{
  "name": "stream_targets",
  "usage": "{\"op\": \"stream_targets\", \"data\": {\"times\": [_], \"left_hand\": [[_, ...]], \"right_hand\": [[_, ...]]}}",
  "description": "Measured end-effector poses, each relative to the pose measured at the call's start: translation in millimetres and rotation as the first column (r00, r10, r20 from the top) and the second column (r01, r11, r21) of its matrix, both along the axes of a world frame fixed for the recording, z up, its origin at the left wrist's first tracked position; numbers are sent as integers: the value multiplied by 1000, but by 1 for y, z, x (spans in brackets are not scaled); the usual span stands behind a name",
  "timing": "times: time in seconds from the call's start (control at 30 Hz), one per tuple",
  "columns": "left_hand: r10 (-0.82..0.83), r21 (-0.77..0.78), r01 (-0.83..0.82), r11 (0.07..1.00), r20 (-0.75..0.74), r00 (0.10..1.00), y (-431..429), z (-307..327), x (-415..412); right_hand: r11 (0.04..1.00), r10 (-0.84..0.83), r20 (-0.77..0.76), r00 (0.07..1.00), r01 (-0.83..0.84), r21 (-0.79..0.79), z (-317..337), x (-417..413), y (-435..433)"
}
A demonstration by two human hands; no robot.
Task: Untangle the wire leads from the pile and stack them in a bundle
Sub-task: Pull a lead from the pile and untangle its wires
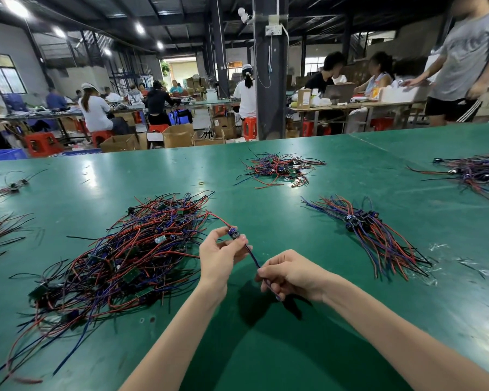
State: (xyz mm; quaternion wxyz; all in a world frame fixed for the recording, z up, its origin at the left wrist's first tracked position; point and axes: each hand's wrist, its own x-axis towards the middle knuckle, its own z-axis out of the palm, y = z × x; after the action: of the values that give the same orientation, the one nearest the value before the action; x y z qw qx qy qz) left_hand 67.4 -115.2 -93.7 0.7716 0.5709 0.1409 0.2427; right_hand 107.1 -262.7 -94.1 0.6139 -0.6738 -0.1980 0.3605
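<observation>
A big tangled pile [130,249] of red, blue and black wire leads with small green boards lies on the green table [280,348], left of centre. My left hand [219,255] pinches the small blue component of one wire lead [251,256] just right of the pile. Its red wire trails back into the pile. My right hand [291,273] grips the same lead's blue and black wires lower down, fingers curled round them. To the right lies a straightened bundle [373,235] of leads, components together at its upper left.
A smaller tangle [277,170] lies farther back at centre, another heap [480,176] at the right edge, and loose leads [0,230] at the left edge. A rubber band [201,182] lies mid-table. People work at benches beyond; one person stands at the far right.
</observation>
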Motion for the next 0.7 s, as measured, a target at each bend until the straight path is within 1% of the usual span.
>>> {"op": "stream_targets", "data": {"times": [0.1,0.27,0.33,0.43,0.53,0.63,0.7], "left_hand": [[-23,-12,23,1000,15,1000,-4,1,0],[1,1,-1,1000,31,1000,-3,3,0],[27,-12,-27,1000,37,999,0,4,-1],[57,-13,-57,998,31,998,5,3,-1],[67,54,-68,996,17,998,6,-1,1],[43,161,-43,986,2,999,0,-9,3],[44,177,-42,983,-5,999,-2,-11,5]], "right_hand": [[1000,11,-5,1000,-11,-4,1,1,-2],[997,82,28,996,-82,7,4,-1,-4],[996,84,90,992,-86,22,5,-4,-3],[997,60,244,968,-72,39,8,-9,0],[994,58,336,940,-84,64,12,-14,0],[992,46,359,932,-84,91,15,-17,-1],[994,40,355,934,-73,81,15,-17,-3]]}}
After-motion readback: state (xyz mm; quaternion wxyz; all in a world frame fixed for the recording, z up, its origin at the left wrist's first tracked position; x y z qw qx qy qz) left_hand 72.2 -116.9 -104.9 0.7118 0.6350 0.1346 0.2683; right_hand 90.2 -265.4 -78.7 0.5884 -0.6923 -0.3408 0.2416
